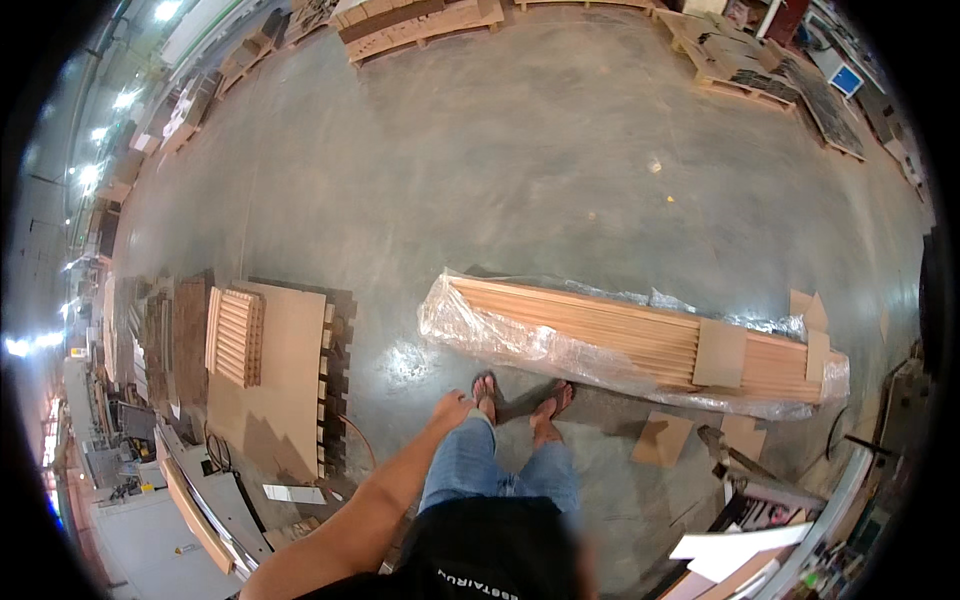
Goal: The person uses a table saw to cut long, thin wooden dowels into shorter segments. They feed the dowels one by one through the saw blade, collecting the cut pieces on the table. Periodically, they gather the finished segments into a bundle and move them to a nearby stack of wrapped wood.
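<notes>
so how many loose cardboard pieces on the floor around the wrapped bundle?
3 clearly: one cardboard piece just right of the feet, another beside it, and one behind the wrapped bundle at its right end. More may hide under the plastic.

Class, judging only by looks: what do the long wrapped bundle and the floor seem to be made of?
Long bundle: seemingly unfinished light wood slats, with parallel pale-brown ridges; its wrap looks like thin clear plastic film, crinkled and glinting. Floor: probably polished concrete, grey, mottled, reflecting lamps.
</notes>
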### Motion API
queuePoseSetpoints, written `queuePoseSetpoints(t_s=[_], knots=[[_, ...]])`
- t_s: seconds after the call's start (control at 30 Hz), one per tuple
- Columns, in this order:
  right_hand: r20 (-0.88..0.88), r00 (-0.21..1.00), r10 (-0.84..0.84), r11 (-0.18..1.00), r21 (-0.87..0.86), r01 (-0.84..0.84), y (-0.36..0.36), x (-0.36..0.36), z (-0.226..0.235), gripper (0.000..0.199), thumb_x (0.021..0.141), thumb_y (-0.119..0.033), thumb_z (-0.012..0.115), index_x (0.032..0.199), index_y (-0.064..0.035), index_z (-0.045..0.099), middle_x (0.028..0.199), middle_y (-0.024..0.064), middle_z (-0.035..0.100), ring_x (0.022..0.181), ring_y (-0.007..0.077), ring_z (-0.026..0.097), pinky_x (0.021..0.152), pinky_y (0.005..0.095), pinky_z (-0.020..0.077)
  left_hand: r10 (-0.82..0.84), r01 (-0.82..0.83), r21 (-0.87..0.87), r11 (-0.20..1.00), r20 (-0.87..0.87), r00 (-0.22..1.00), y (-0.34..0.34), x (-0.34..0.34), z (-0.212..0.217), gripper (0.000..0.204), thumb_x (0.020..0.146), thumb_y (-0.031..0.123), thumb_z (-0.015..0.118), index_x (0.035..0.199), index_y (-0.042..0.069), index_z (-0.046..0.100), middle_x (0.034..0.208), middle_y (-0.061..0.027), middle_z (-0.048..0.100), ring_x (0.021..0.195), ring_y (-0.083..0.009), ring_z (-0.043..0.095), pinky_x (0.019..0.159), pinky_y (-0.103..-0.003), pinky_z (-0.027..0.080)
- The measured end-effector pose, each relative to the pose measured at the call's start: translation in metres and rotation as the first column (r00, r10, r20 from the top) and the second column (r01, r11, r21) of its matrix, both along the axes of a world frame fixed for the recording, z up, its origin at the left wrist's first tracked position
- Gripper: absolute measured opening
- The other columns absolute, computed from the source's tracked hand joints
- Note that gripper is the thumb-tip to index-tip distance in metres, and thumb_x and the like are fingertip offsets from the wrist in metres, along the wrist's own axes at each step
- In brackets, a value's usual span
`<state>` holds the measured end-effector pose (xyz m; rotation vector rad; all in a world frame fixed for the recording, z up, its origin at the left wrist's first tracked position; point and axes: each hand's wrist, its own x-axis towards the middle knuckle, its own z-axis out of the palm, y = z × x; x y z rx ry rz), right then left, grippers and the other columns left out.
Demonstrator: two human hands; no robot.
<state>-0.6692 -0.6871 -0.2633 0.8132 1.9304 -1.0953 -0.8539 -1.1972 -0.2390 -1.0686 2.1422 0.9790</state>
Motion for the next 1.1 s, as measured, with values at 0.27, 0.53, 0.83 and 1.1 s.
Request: queuePoseSetpoints(t_s=[0.27, 0.53, 0.83, 1.1], knots=[[0.074, 0.971, -0.228, 0.97, -0.07, 0.233, -0.133, -0.153, -0.113, 0.036, 0.1, -0.024, 0.054, 0.129, -0.0029, 0.056, 0.119, 0.0074, 0.06, 0.109, 0.0206, 0.055, 0.093, 0.0375, 0.0449, -0.403, 0.403, -0.04, 0.914, 0.008, 0.915, -0.067, -0.136, -0.175, 0.053, 0.093, 0.039, 0.062, 0.129, 0.001, 0.062, 0.129, -0.023, 0.064, 0.121, -0.0394, 0.06, 0.101, -0.046, 0.049], [-0.054, 0.745, -0.665, 0.72, -0.311, 0.62, -0.276, -0.274, -0.356, 0.041, 0.103, -0.028, 0.05, 0.138, -0.0061, 0.049, 0.131, 0.0073, 0.054, 0.119, 0.0225, 0.051, 0.102, 0.0387, 0.0412, -0.754, 0.775, -0.171, 0.608, 0.179, 0.631, -0.135, -0.313, -0.325, 0.089, 0.091, 0.046, 0.069, 0.157, 0.003, 0.025, 0.163, -0.02, 0.027, 0.149, -0.0376, 0.03, 0.12, -0.055, 0.029], [-0.165, 0.539, -0.826, 0.554, -0.416, 0.721, -0.304, -0.277, -0.446, 0.047, 0.107, -0.032, 0.047, 0.147, -0.0096, 0.04, 0.145, 0.0072, 0.047, 0.13, 0.0247, 0.047, 0.111, 0.0401, 0.0371, -0.751, 0.768, -0.141, 0.625, 0.158, 0.641, -0.159, -0.322, -0.378, 0.089, 0.07, 0.05, 0.085, 0.138, 0.002, 0.052, 0.139, -0.018, 0.055, 0.135, -0.0375, 0.046, 0.114, -0.051, 0.036], [-0.304, 0.409, -0.861, 0.506, -0.6, 0.619, -0.26, -0.235, -0.488, 0.041, 0.106, -0.031, 0.049, 0.142, -0.0127, 0.044, 0.143, 0.009, 0.05, 0.127, 0.0231, 0.049, 0.109, 0.0357, 0.0367, -0.746, 0.748, -0.04, 0.663, 0.054, 0.664, -0.148, -0.342, -0.405, 0.088, 0.071, 0.051, 0.086, 0.141, 0.007, 0.056, 0.148, -0.0182, 0.052, 0.141, -0.0358, 0.043, 0.119, -0.052, 0.031]])
